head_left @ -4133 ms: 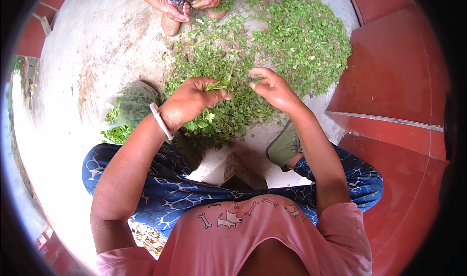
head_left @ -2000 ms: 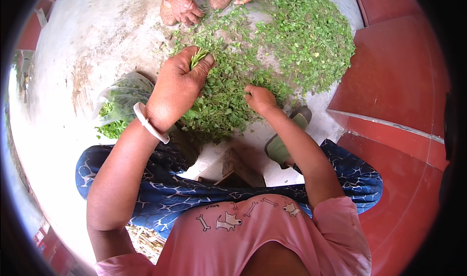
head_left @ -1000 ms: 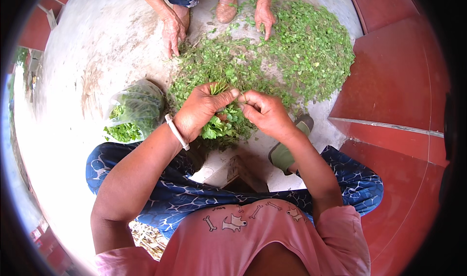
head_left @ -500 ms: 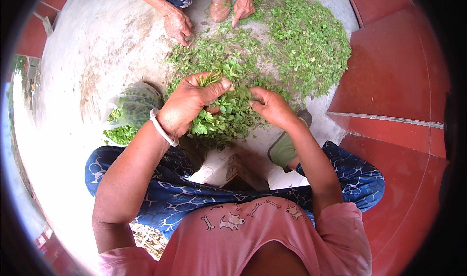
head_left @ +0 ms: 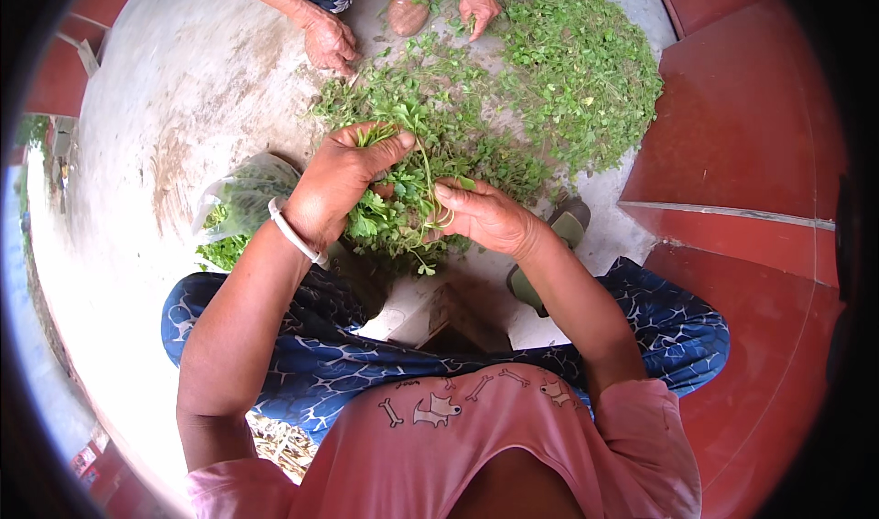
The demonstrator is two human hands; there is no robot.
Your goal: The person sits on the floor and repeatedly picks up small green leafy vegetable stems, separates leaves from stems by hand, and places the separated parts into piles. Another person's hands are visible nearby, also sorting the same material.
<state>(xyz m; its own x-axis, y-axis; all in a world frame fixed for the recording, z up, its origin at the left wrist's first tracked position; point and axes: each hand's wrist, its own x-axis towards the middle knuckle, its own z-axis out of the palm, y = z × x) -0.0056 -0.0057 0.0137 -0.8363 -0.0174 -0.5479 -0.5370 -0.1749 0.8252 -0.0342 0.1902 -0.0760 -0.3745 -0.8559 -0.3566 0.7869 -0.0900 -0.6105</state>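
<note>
My left hand (head_left: 352, 171) is closed round a small bunch of leafy green herbs (head_left: 371, 217), with stems and leaves poking out above and below the fist. Close on its right, my right hand (head_left: 481, 215) pinches a thin green sprig (head_left: 428, 176) between thumb and fingers. That sprig hangs between the two hands, its curled stem showing below the right fingertips. Under both hands lies a loose heap of the same greens (head_left: 494, 157) on the concrete floor.
Across the heap, another person's hands (head_left: 331, 43) reach toward the greens. A larger spread of greens (head_left: 586, 80) lies at the far right beside red panels (head_left: 732, 125). A clear plastic bag of greens (head_left: 247, 199) stands by my left knee.
My right hand has moved left to the left hand and now pinches a sprig. Across the heap, the other person's hand at the right has shifted slightly right.
</note>
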